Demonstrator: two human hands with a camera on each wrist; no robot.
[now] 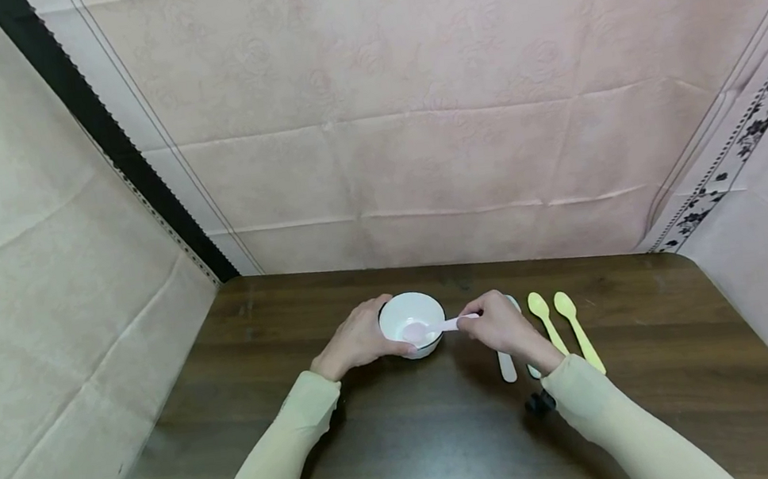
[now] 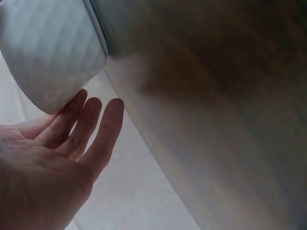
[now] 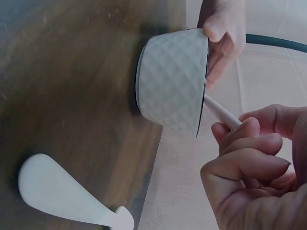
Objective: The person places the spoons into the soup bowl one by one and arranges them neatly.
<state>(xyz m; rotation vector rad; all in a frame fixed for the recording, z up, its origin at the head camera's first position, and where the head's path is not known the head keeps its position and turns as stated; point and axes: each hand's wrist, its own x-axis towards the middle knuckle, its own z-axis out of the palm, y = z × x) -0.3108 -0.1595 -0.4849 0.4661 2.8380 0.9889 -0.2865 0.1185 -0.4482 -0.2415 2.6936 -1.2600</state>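
Near the far edge of the dark brown wooden table, a round white bowl with a thin dark rim and a raised diamond pattern outside stands upright. The left hand is clamped on this bowl from its left side, with the thumb on the near side and the fingers around the far side; in the left wrist view, some of its fingers are spread away from the wall. The right hand is closed in a pinch on the handle of a pale pink spoon, whose head is inside the bowl while the handle comes out over the right rim. On the table beside the right hand lie a white utensil handle and a pale bluish utensil, both partly covered by this hand and wrist. Further to the right are two light yellow spoons, side by side, heads pointing away from the person. Behind the table hangs a pale pinkish cloth with fold lines.
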